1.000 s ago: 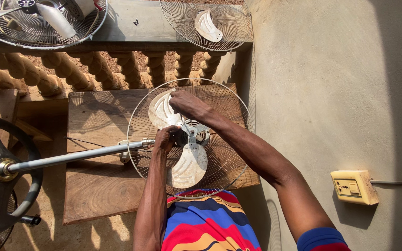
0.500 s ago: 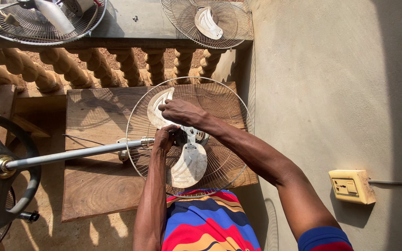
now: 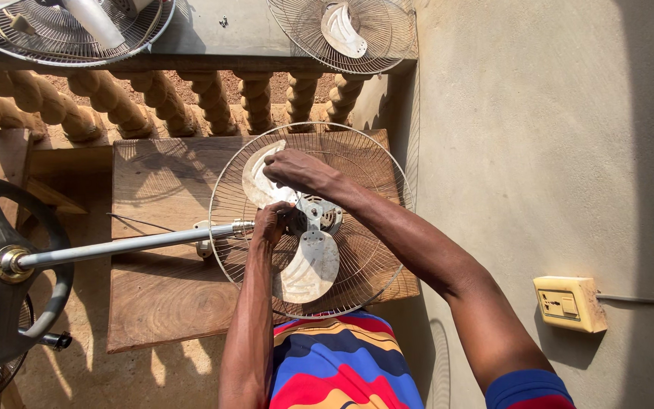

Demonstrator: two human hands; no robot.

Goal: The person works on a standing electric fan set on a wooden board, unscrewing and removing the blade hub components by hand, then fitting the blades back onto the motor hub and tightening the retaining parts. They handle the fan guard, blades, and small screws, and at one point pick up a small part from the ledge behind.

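Note:
A standing fan lies on a wooden table (image 3: 168, 303), its round wire guard (image 3: 228, 250) facing up. Pale fan blades (image 3: 312, 265) sit inside the guard around a grey hub (image 3: 319, 216). My left hand (image 3: 270, 223) is closed on the hub's left side, beside the end of the metal pole (image 3: 123, 246). My right hand (image 3: 297, 168) rests on the upper blade (image 3: 255, 178), fingers curled over its edge. The pole runs left to a dark round base (image 3: 9, 273).
A turned wooden balustrade (image 3: 153, 98) runs behind the table. Two more fan guards (image 3: 342, 34) lie beyond it, one at the top left (image 3: 62, 30). A plastered wall (image 3: 539, 151) rises on the right with a yellowed socket box (image 3: 569, 303).
My right hand has slid left along the upper blade, from near the hub toward the blade's outer part. My left hand stays at the hub.

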